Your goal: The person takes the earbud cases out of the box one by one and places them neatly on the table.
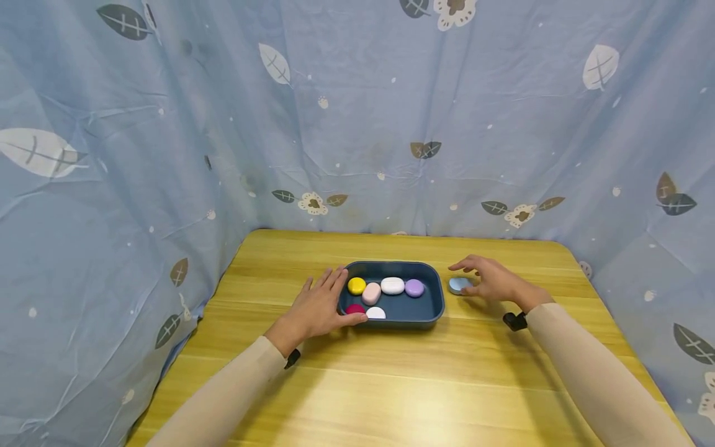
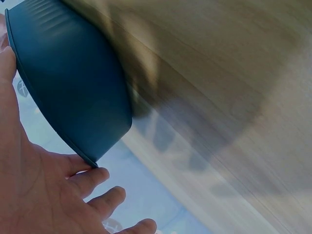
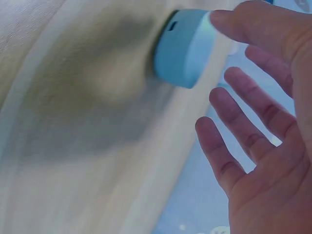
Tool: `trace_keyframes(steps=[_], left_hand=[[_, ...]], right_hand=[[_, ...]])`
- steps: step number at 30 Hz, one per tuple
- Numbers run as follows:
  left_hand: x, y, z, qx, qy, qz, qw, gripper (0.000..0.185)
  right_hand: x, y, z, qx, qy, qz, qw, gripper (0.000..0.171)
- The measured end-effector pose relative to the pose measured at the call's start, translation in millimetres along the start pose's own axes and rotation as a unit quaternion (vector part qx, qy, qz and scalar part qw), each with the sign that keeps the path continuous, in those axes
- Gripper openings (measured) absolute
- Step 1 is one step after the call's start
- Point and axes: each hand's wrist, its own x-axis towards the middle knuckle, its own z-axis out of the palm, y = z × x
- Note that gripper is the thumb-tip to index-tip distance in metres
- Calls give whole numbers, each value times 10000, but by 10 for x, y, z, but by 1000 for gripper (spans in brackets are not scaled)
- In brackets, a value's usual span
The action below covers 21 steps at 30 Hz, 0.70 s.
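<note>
Against the left end of a dark blue tray (image 1: 434,318), my left hand (image 1: 314,312) rests with its thumb along the near rim and its fingers at the left rim. In the left wrist view those fingers are spread at the tray's outer wall (image 2: 73,83). Beyond the tray's right end, a small light-blue rounded case (image 1: 458,285) sits on the table. My right hand (image 1: 494,282) is beside it, thumb at the case's edge, the other fingers apart from it. A dark slot shows in the side of the case (image 3: 178,48) in the right wrist view.
Inside the tray lie small rounded pieces: yellow (image 1: 356,285), pink (image 1: 371,293), white (image 1: 393,285), purple (image 1: 414,288), crimson (image 1: 355,308) and a second white one (image 1: 376,313). The wooden table (image 1: 391,385) is bordered by a blue patterned curtain (image 1: 357,124).
</note>
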Motion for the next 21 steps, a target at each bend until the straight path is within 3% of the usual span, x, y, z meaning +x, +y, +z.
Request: trace_keyframes(steps=[10,21], left_hand=[[5,-22,0,-28,33,31,10000,129],[15,-27,-3,58,-47,45,10000,130]], right_hand=[[135,-325,-121,-140,284,-428,9986,52],[393,-723,-96,-347,-141,-572,9977,57]])
